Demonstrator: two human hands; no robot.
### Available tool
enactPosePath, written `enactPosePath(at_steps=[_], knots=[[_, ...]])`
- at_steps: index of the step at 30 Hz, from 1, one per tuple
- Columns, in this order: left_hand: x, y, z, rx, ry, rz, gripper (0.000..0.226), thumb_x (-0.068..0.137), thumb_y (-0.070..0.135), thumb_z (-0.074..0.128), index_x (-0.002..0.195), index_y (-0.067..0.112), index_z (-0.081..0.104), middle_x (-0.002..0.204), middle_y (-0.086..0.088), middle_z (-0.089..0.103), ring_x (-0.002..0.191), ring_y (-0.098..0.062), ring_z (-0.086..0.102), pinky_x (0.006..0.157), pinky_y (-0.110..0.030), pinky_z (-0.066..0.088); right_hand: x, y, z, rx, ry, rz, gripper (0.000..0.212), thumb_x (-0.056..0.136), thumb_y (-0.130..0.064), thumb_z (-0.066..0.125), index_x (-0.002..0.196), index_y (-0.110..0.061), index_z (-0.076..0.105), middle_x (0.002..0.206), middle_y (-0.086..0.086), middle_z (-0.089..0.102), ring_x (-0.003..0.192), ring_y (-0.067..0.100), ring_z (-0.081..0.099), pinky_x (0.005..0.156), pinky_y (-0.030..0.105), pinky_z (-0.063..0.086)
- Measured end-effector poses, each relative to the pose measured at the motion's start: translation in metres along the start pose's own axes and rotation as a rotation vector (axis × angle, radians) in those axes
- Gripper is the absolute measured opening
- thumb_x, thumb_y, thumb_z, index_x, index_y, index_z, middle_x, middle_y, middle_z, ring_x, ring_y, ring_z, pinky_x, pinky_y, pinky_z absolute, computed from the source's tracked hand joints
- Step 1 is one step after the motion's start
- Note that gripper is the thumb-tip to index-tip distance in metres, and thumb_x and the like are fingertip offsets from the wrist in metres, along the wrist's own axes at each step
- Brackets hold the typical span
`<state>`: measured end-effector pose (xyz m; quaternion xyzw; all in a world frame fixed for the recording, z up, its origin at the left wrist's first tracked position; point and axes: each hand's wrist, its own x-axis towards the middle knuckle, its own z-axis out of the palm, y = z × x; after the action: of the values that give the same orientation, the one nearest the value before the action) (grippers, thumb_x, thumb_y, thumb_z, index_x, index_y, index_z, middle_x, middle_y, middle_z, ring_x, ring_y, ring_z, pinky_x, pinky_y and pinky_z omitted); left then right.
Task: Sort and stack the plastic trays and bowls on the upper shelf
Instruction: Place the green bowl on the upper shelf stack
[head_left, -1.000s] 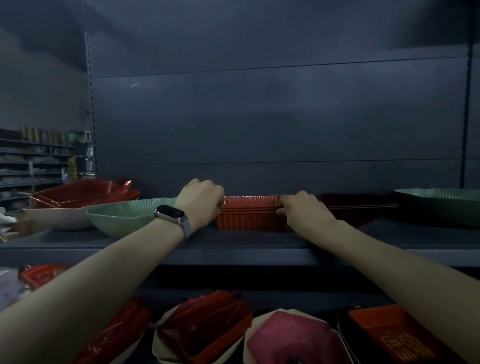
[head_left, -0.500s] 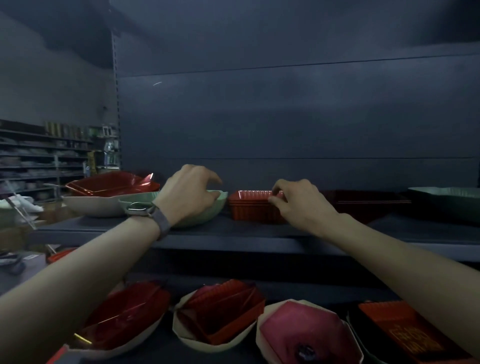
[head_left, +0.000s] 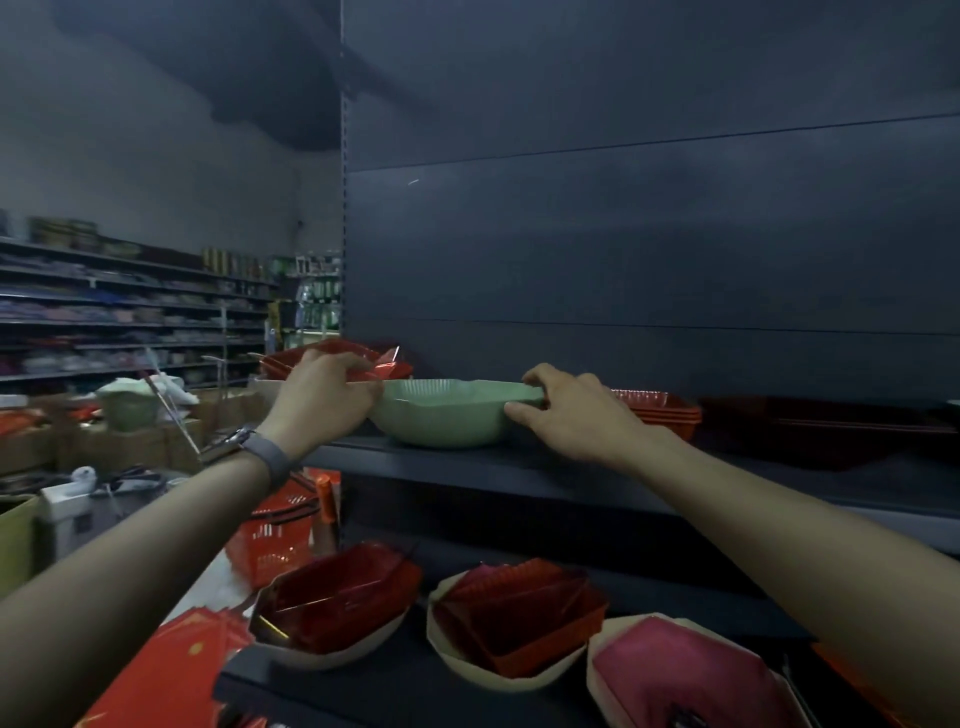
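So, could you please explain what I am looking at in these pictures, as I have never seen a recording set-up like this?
There is no machine here: a person works with bare hands, and every picture comes from one wide-angle camera worn on their head, looking forward and down. That is why both arms reach away from you. The left hand, with a watch on its wrist, and the right hand each grip one side of the rim of a green bowl, which appears to sit on the upper shelf. Left of it, behind the left hand, are loose red trays; right of it stands a small stack of red trays. On the lower shelf, beige bowls hold further red trays.
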<state>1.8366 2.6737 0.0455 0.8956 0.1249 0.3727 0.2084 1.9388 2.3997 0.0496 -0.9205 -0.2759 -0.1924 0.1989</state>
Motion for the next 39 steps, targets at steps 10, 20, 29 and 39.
enactPosePath(at_steps=[10, 20, 29, 39], knots=[[0.006, -0.019, 0.021, -0.239, -0.195, -0.127, 0.034, 0.105, 0.045, 0.051, 0.125, 0.023, 0.068, 0.116, -0.003, 0.069, 0.098, -0.023, 0.066, 0.073, -0.033, 0.049, 0.013, 0.005, 0.015, 0.163, -0.020, 0.055, 0.070, 0.089, -0.082, 0.053, 0.123, -0.022, 0.065, 0.133, 0.011, 0.063, 0.117, 0.025, 0.054, 0.090, 0.034, 0.040], [0.000, -0.028, 0.032, -0.585, -0.050, -0.211, 0.028, 0.078, 0.056, 0.065, 0.091, 0.034, 0.078, 0.103, 0.004, 0.077, 0.100, -0.017, 0.074, 0.099, -0.044, 0.059, 0.012, 0.005, 0.022, 0.284, 0.086, 0.029, 0.057, 0.079, -0.076, 0.074, 0.100, -0.022, 0.071, 0.107, 0.002, 0.070, 0.101, 0.019, 0.065, 0.083, 0.031, 0.047], [-0.017, -0.021, 0.034, -0.767, 0.053, -0.231, 0.017, 0.086, 0.035, 0.069, 0.092, 0.029, 0.083, 0.104, 0.003, 0.079, 0.101, -0.015, 0.076, 0.094, -0.037, 0.063, -0.002, 0.003, 0.019, 0.365, 0.264, 0.000, 0.050, 0.067, -0.071, 0.086, 0.083, -0.025, 0.076, 0.083, -0.008, 0.074, 0.086, 0.008, 0.068, 0.074, 0.027, 0.052], [-0.027, 0.010, 0.021, -0.916, 0.190, -0.133, 0.025, 0.087, 0.030, 0.076, 0.112, 0.033, 0.071, 0.111, 0.005, 0.079, 0.106, -0.015, 0.074, 0.100, -0.045, 0.059, -0.019, 0.004, -0.002, 0.553, 0.478, -0.093, 0.037, 0.062, -0.055, 0.096, 0.079, -0.029, 0.076, 0.074, -0.012, 0.075, 0.077, 0.005, 0.071, 0.068, 0.014, 0.054]])
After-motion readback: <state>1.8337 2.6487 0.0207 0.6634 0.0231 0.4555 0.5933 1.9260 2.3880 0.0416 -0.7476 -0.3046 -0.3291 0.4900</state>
